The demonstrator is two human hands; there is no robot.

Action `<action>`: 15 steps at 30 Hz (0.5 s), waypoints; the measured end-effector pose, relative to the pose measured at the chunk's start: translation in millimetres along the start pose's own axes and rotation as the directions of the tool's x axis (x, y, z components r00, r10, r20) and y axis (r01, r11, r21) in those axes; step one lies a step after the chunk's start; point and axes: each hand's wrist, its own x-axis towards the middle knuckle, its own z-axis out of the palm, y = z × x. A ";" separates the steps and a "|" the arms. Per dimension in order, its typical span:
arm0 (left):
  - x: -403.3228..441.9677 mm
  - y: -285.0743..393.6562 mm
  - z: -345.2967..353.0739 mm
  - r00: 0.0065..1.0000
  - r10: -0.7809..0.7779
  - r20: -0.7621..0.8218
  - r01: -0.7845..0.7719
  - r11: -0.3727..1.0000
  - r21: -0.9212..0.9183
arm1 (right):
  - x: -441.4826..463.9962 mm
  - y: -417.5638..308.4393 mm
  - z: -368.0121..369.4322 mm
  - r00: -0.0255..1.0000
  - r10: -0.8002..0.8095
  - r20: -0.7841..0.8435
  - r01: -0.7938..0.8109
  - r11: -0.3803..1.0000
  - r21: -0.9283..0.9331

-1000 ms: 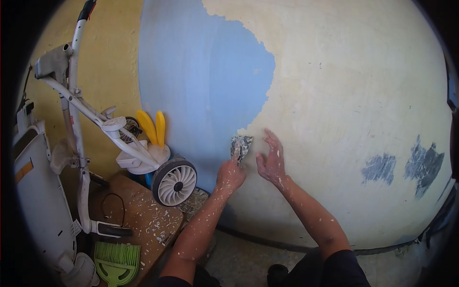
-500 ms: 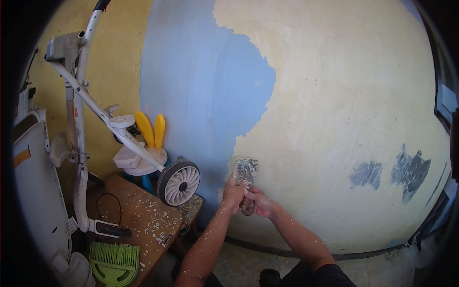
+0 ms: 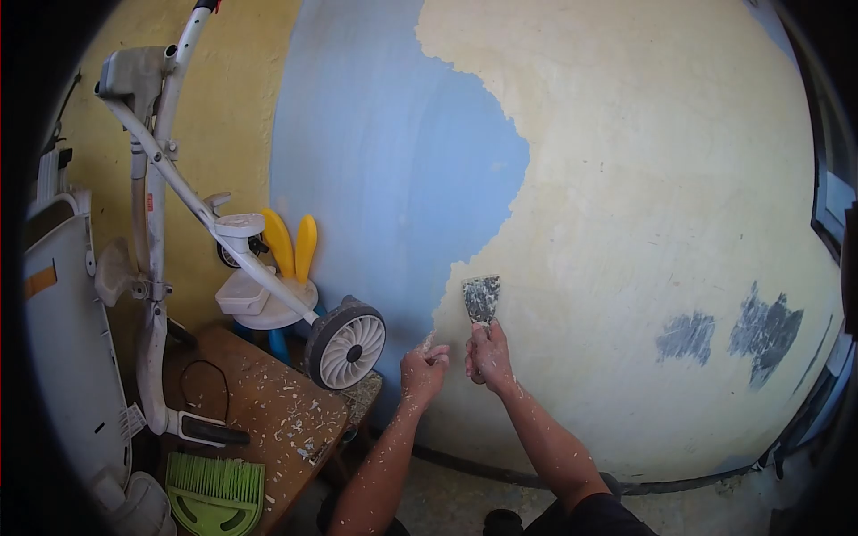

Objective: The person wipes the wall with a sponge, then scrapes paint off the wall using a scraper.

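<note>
While right grip (image 3: pixel 490 357) clasps scraper (image 3: pixel 482 299), left grip (image 3: pixel 423 375) curled, hold unclear; white box (image 3: pixel 243 295) on stool (image 3: pixel 279 315), contents hidden.

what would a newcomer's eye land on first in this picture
Probably the big blue patch left of centre, its ragged edge meeting the cream wall. Next, the scraper in the right hand, near the middle, just right of the patch's lower edge. Then the white frame with its spoked wheel at the left, by two yellow ear shapes.

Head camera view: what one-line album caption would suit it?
Right hand grips a speckled scraper before a blue-and-cream wall, left hand close by.
</note>
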 end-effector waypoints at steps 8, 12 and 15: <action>-5.0 -14.5 -0.5 0.999 -0.040 -0.004 0.040 0.995 0.092 | 1.5 -26.2 19.8 0.993 0.091 -0.078 -0.072 0.973 0.218; 0.6 -28.1 -3.0 1.000 -0.024 0.000 0.023 0.992 0.123 | 18.4 -23.4 20.1 0.994 0.049 -0.095 -0.034 0.987 0.158; -2.9 -30.4 -3.6 0.999 -0.041 -0.003 0.041 0.993 0.115 | 15.5 -34.5 30.1 0.992 0.079 -0.097 -0.060 0.981 0.183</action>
